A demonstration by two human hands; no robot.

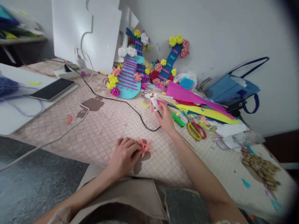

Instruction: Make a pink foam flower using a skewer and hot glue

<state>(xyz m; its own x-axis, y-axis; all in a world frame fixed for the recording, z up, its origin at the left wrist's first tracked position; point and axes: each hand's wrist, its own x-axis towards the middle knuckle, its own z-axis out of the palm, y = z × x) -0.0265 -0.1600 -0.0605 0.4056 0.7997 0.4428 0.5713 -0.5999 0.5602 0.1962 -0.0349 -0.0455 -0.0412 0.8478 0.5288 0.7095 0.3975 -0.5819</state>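
Observation:
Near the table's front edge, my left hand (127,152) is closed, with thumb and fingertips pinching a pink paper flower (145,147) with loose, pointed petals. My right hand (166,118) reaches farther across the table, its fingers bent around the lower handle of a white hot glue gun (153,101). The gun's nozzle points left and away from me. A black cord (130,105) runs from near that hand back to a power strip. Part of the gun's grip is hidden behind my fingers.
Guitar-shaped crafts (129,74) with paper flowers lean at the back. Right of my right hand lie scissors (195,130), a green strip (177,119) and coloured sheets (193,98). A phone (54,88) rests at left; a white cable (58,138) crosses the front. Nuts or shells (260,168) lie right.

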